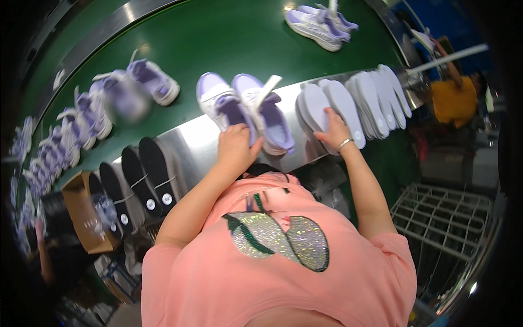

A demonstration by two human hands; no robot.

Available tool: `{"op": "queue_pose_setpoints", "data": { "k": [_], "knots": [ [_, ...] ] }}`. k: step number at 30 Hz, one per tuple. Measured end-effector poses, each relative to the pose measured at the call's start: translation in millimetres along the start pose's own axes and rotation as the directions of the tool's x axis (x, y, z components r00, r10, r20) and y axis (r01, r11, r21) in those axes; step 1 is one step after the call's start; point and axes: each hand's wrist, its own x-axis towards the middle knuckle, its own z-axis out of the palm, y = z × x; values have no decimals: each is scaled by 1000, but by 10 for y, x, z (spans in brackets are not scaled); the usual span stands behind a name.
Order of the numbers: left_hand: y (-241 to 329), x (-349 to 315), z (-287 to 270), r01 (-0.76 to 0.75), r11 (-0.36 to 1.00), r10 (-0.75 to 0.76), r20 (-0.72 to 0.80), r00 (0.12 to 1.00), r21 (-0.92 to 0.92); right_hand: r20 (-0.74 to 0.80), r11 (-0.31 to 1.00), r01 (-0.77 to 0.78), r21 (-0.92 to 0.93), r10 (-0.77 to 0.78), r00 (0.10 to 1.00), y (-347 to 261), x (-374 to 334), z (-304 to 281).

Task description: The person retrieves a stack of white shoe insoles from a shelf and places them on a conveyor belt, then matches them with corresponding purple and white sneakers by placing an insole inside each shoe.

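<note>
Two lavender and white shoes stand side by side before me, toes pointing away. My left hand is closed on the heel end of the left shoe, its fingers at the opening. The right shoe, with its pale strap raised, rests just beside it. Over to the right, my right hand spans the near end of a light grey insole, thumb on one side and fingers on the other. Another light insole lies against that hand's far side. The fingertips' underside is hidden.
Light insole stacks line the metal ledge at right; black insoles and a cardboard box sit left. A green belt carries more shoes. A wire rack and a person in orange are right.
</note>
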Motion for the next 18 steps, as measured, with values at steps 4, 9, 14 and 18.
{"op": "queue_pose_setpoints", "data": {
  "k": [4,9,14,18],
  "knots": [
    [-79,-14,-164,213,924,-265,-128,956,-318,-116,999,32,8,-31,993,-24,51,71],
    [-479,115,-140,132,986,-161,-390,907,-100,-247,999,39,-8,-40,968,-154,-35,-73],
    [-510,486,-213,198,961,-232,-174,957,-194,-428,877,424,223,-303,851,-561,-178,-641],
    [-557,600,-314,385,845,-442,-81,893,-370,-93,790,613,-19,-612,786,-1295,-473,-891]
  ]
}}
